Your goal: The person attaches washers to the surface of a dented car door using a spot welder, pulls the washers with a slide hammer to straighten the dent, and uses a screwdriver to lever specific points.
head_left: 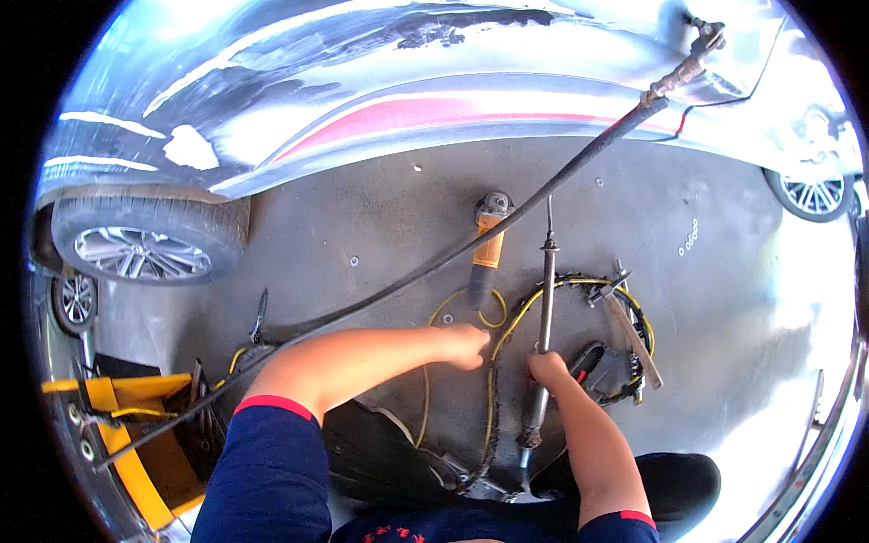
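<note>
My right hand is wrapped round a slide hammer, a long metal rod with a thicker cylinder at its near part. Its thin tip points away from me toward the car, over the floor. My left hand is closed to the left of the rod, beside a yellow cable; what it holds, if anything, is hidden. Beyond it lies an angle grinder with an orange body. To the right of my right hand, a hammer with a wooden handle lies across the looped cable.
A long dark bar slants over my left forearm up to the side of the car. The car's wheel stands at left. A yellow metal frame is at lower left. A black-and-red tool lies inside the cable loop.
</note>
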The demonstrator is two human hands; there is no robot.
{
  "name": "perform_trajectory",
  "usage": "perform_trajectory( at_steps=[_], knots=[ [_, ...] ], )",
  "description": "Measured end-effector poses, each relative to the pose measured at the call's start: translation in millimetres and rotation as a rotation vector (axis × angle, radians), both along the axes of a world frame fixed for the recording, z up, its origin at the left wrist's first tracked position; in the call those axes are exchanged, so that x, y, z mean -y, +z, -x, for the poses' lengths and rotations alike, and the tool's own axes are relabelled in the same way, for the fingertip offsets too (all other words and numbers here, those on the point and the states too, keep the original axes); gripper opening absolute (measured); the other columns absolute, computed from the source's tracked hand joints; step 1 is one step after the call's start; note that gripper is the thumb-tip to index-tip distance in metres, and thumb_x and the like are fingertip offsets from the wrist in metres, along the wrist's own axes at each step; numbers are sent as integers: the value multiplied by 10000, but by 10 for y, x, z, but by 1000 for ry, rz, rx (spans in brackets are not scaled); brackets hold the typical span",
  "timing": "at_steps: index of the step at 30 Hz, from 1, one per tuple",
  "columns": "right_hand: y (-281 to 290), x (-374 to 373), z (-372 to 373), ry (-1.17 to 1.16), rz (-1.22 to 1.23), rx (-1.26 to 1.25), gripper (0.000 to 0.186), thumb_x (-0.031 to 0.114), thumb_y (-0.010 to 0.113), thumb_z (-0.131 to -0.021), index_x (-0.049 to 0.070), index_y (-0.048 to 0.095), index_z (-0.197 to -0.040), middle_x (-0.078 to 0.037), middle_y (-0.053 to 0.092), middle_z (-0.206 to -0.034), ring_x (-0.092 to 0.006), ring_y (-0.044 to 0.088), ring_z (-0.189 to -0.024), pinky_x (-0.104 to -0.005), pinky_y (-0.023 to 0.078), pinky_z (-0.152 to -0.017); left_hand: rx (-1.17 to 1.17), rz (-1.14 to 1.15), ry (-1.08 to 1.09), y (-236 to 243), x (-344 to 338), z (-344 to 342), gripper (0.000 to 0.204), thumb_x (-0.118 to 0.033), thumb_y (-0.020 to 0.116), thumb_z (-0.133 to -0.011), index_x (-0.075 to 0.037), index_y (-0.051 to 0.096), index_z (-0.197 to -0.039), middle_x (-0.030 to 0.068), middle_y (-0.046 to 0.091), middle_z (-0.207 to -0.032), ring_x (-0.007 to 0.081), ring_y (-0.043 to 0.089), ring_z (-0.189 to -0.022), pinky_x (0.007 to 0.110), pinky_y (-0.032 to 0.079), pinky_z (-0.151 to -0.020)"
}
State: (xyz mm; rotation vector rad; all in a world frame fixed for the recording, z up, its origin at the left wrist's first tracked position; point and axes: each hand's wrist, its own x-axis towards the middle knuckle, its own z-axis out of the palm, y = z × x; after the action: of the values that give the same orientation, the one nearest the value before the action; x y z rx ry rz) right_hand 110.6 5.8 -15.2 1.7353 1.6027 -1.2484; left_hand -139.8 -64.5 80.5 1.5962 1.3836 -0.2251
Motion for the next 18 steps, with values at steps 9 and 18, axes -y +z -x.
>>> perform_trajectory(
  at_steps=[9,18],
  knots=[
    [559,157,11,15,-49,163,521,402,559,-842,-43,710,-1067,-283,665,-1156,-401,628,-1151,-441,508,-969,160,22,-105,-234,254,-135,362,-235,610,-846,-52,631,-1158,208,703,-1038,379,674,-993,478,529,-857],
    [450,346,-396,-212,-56,-113,359,298,707,-855,-61,691,-861,-131,693,-815,-225,665,-753,-373,514,-680,78,-32,-165,328,138,173,354,-200,595,-851,7,613,-1137,212,705,-977,387,677,-940,491,532,-825]
  ],
)
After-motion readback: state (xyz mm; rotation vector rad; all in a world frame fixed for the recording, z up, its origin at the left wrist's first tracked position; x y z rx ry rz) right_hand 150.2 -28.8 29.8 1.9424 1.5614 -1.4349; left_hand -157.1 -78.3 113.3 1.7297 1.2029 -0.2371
